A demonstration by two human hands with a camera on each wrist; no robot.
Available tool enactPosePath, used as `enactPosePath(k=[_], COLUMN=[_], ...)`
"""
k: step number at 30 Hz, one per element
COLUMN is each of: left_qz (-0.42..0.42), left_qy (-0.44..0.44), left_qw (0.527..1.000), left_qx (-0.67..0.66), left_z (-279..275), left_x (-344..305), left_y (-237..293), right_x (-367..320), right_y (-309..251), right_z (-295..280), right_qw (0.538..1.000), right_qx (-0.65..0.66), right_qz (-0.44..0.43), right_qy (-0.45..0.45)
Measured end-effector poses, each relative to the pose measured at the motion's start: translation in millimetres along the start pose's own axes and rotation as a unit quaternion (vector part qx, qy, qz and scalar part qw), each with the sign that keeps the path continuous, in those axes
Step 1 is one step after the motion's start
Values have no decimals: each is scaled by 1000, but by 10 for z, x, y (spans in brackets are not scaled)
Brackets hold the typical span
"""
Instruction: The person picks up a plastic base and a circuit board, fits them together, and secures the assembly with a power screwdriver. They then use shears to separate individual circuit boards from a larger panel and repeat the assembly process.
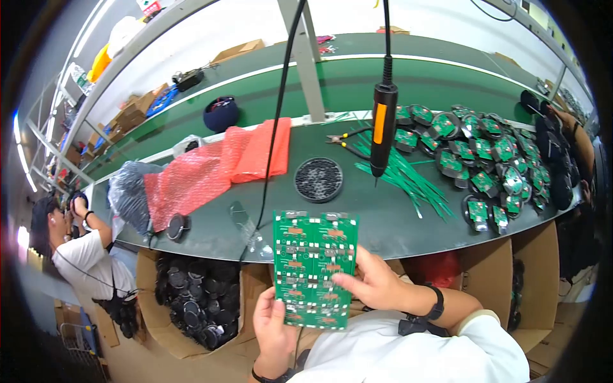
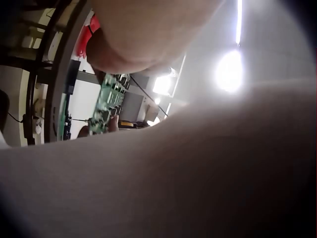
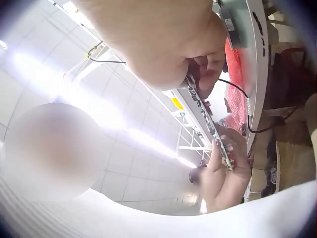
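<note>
Here — board (image 1: 314, 271) between both hands (image 1: 274, 322).

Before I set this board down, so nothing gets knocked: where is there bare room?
The widest bare patch of bench lies between the black dish, the green strips and the front edge, right of the held board. A smaller one lies between the black disc and the clear film. Crowded: small green boards on the right, red bubble wrap on the left.
</note>
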State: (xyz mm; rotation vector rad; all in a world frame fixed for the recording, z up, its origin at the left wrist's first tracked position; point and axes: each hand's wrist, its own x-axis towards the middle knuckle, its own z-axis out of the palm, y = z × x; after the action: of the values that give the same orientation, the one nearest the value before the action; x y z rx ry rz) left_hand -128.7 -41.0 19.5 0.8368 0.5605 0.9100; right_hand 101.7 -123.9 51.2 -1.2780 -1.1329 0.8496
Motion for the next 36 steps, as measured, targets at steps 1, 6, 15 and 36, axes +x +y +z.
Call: enactPosePath(k=[1, 6, 15, 36], left_qz=[-5, -166, -129, -132], left_qy=[-4, -121, -3, -5], left_qw=[1000, 979, 991, 991], left_qx=[-6, 2, -25, 23], left_z=[10, 110, 212, 119], left_x=[18, 190, 265, 206], left_y=[-26, -221, -423, -410], right_x=[-3, -6, 519, 2087], right_y=[99, 168, 36, 554], right_z=[-49, -368, -1038, -2556], right_qw=[1000, 984, 867, 791], right_qx=[-7, 68, -487, -532], right_qz=[4, 143, 8, -153], right_qy=[5, -86, 109, 262])
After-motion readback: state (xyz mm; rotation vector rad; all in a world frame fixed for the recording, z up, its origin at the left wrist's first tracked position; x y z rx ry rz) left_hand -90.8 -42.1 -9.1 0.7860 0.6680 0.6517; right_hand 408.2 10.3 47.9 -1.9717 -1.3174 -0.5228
